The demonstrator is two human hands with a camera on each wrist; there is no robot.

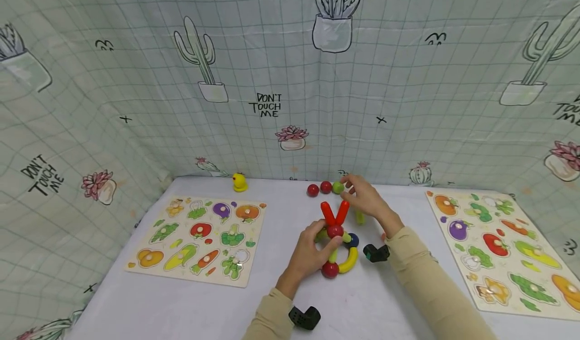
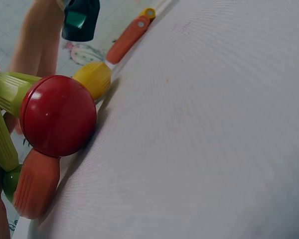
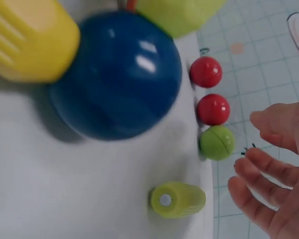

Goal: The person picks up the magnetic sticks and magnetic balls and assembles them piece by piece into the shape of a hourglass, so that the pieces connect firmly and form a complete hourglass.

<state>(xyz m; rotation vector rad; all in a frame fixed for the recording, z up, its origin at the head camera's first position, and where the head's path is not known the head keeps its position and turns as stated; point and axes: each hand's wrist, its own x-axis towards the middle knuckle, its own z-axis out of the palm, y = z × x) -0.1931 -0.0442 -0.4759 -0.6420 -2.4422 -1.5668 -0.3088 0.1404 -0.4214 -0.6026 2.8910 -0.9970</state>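
My left hand [image 1: 309,252] grips a magnetic ball-and-stick model [image 1: 331,270] standing on the white table, its thumb against the upper red ball [image 1: 335,230]. Two red sticks spread upward in a V from that ball. Green and yellow sticks and a blue ball [image 3: 119,74] form the model's right side. Beyond the model, my right hand [image 1: 364,196] reaches out with loosely bent, parted fingers and nothing between them. Its fingertips are close by a loose green ball [image 3: 217,142]. Left of this ball lie two red balls [image 1: 319,189]. A loose green stick [image 3: 179,199] lies below the right hand.
Vegetable puzzle boards [image 1: 181,224] lie at left, with another puzzle board [image 1: 473,231] at right. A yellow duck [image 1: 239,182] sits by the back curtain [image 1: 244,148]. Near the right wrist lies an orange stick [image 2: 128,41]. Each wrist bears a black camera [image 1: 305,318].
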